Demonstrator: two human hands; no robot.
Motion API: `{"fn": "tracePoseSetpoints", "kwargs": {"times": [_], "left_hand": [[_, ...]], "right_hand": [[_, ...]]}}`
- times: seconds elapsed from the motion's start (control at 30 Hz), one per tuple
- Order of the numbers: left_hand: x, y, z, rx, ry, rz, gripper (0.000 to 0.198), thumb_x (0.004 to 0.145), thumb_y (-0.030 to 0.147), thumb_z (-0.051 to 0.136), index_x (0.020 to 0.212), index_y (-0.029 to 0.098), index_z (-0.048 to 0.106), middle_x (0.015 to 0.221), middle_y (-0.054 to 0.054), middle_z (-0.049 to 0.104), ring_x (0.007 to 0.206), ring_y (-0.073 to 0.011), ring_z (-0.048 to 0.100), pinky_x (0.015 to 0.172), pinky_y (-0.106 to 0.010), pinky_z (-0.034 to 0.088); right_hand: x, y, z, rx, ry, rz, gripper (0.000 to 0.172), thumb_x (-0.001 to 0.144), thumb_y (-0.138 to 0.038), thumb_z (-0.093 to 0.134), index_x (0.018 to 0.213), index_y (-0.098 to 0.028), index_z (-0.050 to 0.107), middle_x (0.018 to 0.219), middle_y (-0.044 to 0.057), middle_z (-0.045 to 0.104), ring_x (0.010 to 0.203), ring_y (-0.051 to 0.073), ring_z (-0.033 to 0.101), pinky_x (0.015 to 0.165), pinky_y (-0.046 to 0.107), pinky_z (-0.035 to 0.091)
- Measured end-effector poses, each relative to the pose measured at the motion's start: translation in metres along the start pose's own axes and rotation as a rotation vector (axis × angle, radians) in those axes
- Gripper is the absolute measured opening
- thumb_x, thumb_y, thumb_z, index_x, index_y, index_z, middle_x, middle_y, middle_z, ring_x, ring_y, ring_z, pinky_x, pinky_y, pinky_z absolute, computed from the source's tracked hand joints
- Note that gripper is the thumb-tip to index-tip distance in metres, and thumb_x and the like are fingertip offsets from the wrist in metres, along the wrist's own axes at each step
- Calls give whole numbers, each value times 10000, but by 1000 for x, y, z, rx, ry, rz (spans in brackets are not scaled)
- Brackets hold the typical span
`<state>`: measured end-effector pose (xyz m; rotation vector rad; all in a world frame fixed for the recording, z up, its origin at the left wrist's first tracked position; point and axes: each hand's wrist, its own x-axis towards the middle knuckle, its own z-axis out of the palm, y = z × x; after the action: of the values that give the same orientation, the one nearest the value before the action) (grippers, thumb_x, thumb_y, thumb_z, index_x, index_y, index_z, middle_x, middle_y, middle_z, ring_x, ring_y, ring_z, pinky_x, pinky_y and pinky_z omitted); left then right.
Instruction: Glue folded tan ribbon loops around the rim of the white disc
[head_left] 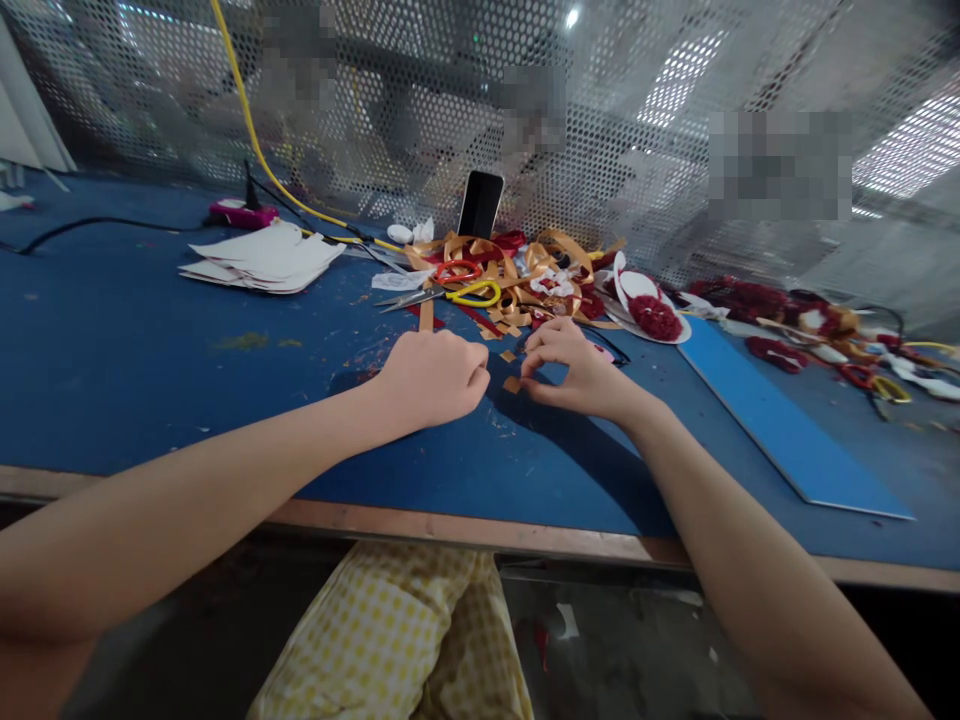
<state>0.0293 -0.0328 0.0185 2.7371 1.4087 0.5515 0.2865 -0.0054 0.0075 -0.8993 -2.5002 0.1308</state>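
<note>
My right hand point(574, 368) pinches a small square piece of gold ribbon point(511, 384) between thumb and forefinger, just above or at the blue tabletop. Another small gold ribbon square point(508, 356) lies just beyond it. My left hand point(436, 378) is closed in a fist to the left, its back toward me; whatever it holds is hidden. A gold ribbon strip point(426, 316) shows right behind that fist. Farther back lie scissors with yellow handles point(474, 294), partly spread, and red-handled scissors point(459, 271) beside a tangled heap of gold and red ribbon point(555, 262).
A phone point(481, 203) leans against the perforated metal screen point(420, 110). White sheets point(266, 258) are stacked at left, near a magenta power strip point(244, 214) and yellow cable. At right are a dark red flower on a white disc point(654, 316) and a blue board point(787, 420).
</note>
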Motion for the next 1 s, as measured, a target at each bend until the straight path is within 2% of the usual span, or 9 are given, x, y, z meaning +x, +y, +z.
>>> {"fn": "tracePoseSetpoints", "kwargs": {"times": [0.1,0.2,0.27,0.33,0.43,0.6,0.8,1.0], "left_hand": [[4,-1,-3,-334,-39,-150,321,882,230,516,898,180,833,768,-76,784,666,-205,676,632,-305,449],[9,0,-10,-702,-164,-286,270,855,208,554,830,150,818,788,-74,800,637,-152,640,594,-253,444],[11,2,-14,-932,-241,-395,238,852,222,581,806,139,800,813,-84,809,569,-113,562,517,-227,380],[12,4,-16,-1137,-308,-489,225,857,245,599,794,132,783,817,-97,809,474,-75,417,448,-221,280],[12,5,-15,-1350,-374,-552,207,853,254,631,774,119,766,817,-120,802,426,-39,275,412,-209,177],[13,6,-11,-1498,-319,-569,187,862,259,689,739,132,752,822,-106,792,429,-20,294,402,-177,173],[13,8,-12,-1467,-242,-632,185,883,221,731,739,110,770,816,-103,776,429,-6,294,390,-180,134],[13,8,-11,-1430,-219,-624,209,871,210,755,684,118,773,756,-73,753,434,-3,285,407,-191,157]], "right_hand": [[2,-4,2,-87,166,-57,80,861,-222,713,786,-247,714,861,46,689,955,242,583,931,466,462],[4,-10,2,-223,352,-123,80,861,-207,741,806,-258,711,864,47,690,946,249,590,895,462,480],[5,-15,2,-311,445,-181,89,856,-205,770,837,-272,715,849,44,684,937,255,591,857,452,488],[5,-20,1,-387,514,-236,114,850,-198,792,875,-286,724,841,42,676,930,259,592,829,447,489],[6,-26,1,-459,562,-295,137,852,-200,809,896,-305,733,820,29,664,910,250,598,811,439,481],[5,-30,-1,-513,553,-344,135,858,-218,828,886,-322,746,798,11,668,921,240,608,797,429,460],[4,-30,-2,-518,528,-365,142,861,-226,835,902,-317,734,803,9,683,948,247,606,808,426,473],[3,-30,-1,-508,488,-375,165,855,-221,845,947,-310,740,842,11,691,976,242,612,829,418,484]]}}
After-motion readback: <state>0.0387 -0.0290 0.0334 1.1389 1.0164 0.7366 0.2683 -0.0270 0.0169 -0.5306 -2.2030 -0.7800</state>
